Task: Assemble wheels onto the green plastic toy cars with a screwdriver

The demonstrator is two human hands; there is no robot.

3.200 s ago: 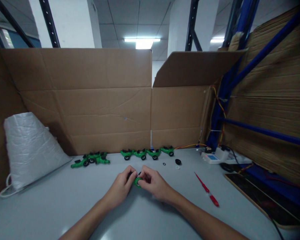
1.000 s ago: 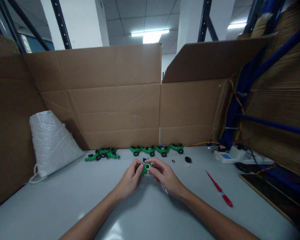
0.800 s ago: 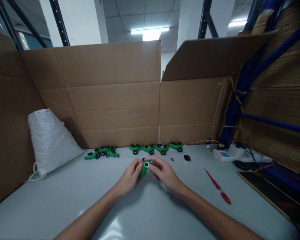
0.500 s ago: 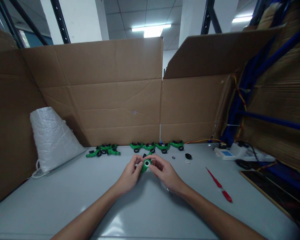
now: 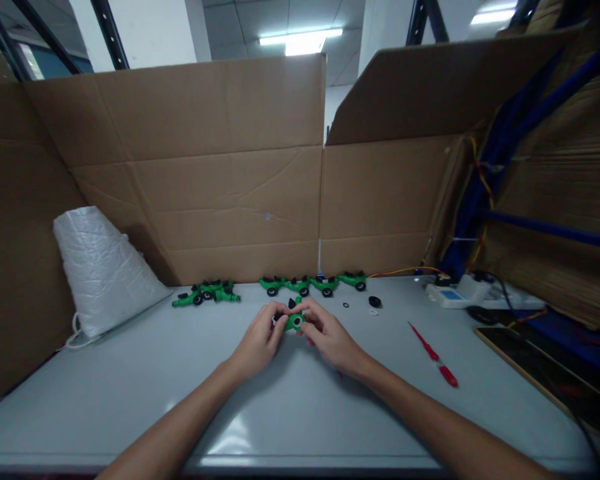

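Note:
Both my hands meet over the middle of the grey table (image 5: 130, 387). My left hand (image 5: 257, 340) and my right hand (image 5: 330, 337) pinch a small green plastic part (image 5: 295, 322) with a pale ring on its face. Behind them, along the cardboard wall, stands a row of several green parts with black wheels (image 5: 313, 285). A second cluster of green parts (image 5: 207, 293) lies further left. A black round piece (image 5: 375, 301), a small black ring (image 5: 347, 305) and a white ring (image 5: 373, 311) lie loose to the right of my hands.
A red screwdriver (image 5: 433, 363) lies on the table to the right. A white woven sack (image 5: 100, 270) leans at the left. Cardboard walls (image 5: 220, 187) close the back and left. A white power strip (image 5: 460, 297) with cables and a dark board (image 5: 535, 373) sit at the right.
The green part has been turned between my fingers, its ringed face first towards me and now lower. My hands stayed together; the view has tilted a little.

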